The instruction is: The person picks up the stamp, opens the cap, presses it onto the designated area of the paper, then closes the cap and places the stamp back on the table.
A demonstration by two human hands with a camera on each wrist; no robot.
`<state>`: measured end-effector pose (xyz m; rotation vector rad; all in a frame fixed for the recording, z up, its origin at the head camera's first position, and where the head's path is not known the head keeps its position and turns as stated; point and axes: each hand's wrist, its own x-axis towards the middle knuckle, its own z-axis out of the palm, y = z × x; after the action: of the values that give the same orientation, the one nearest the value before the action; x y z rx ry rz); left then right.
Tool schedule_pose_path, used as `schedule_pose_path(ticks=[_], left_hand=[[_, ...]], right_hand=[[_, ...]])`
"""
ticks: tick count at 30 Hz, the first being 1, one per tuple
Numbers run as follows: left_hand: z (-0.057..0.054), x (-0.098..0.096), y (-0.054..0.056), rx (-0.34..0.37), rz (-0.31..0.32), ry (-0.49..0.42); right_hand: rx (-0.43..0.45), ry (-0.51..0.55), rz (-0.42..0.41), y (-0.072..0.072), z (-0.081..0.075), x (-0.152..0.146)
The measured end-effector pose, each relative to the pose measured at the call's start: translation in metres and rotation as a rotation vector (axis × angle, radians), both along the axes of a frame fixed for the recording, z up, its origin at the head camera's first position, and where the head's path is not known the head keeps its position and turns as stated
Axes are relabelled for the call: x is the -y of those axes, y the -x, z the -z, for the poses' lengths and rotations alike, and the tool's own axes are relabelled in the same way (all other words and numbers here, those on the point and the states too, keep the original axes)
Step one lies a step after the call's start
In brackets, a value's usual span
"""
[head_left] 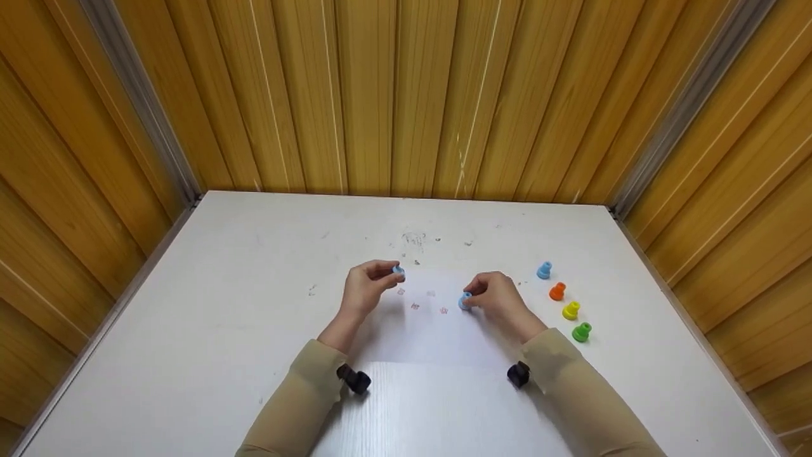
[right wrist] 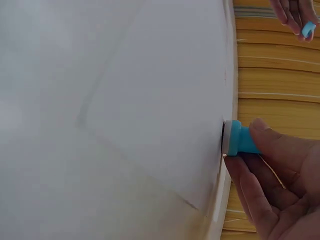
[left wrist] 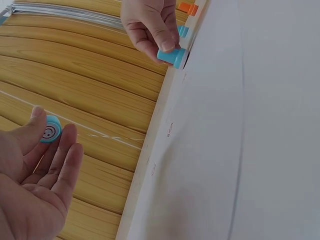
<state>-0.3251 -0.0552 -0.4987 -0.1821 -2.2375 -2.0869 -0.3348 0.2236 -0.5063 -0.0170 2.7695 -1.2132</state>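
Observation:
My right hand (head_left: 498, 299) pinches a blue stamp (right wrist: 235, 138) between thumb and fingers. The stamp is upright, its pale base facing down at the right part of a white paper sheet (head_left: 431, 343); whether it touches the paper I cannot tell. Over the sheet's far left side, my left hand (head_left: 365, 289) holds a short, round blue piece (left wrist: 50, 131) by its edges, a smiley face showing on it in the left wrist view. Small reddish printed marks, among them a star-like mark (head_left: 444, 310), lie on the paper between the hands.
To the right of the sheet stand a blue stamp (head_left: 544, 270), an orange stamp (head_left: 557, 291), a yellow stamp (head_left: 571, 310) and a green stamp (head_left: 582, 332) in a slanting row. The white table (head_left: 254, 254) has dark smudges and is bordered by wood-patterned walls (head_left: 368, 95).

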Motion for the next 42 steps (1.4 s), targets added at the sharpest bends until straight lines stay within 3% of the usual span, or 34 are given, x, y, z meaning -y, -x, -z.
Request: schedule_pose_path(ticks=[8, 24, 36, 42], left_hand=[[-0.002, 0.004, 0.002, 0.007, -0.018, 0.014], [-0.002, 0.011, 0.006, -0.001, -0.027, 0.000], [-0.003, 0.011, 0.006, -0.001, -0.030, 0.006], [-0.002, 0.008, 0.005, 0.005, -0.015, -0.024]], right_hand=[[-0.056, -0.062, -0.066, -0.001, -0.005, 0.010], [0.032, 0.019, -0.015, 0.006, -0.002, 0.011], [0.005, 0.031, -0.014, 0.005, 0.001, 0.008], [-0.032, -0.017, -0.054, 0.001, 0.000, 0.002]])
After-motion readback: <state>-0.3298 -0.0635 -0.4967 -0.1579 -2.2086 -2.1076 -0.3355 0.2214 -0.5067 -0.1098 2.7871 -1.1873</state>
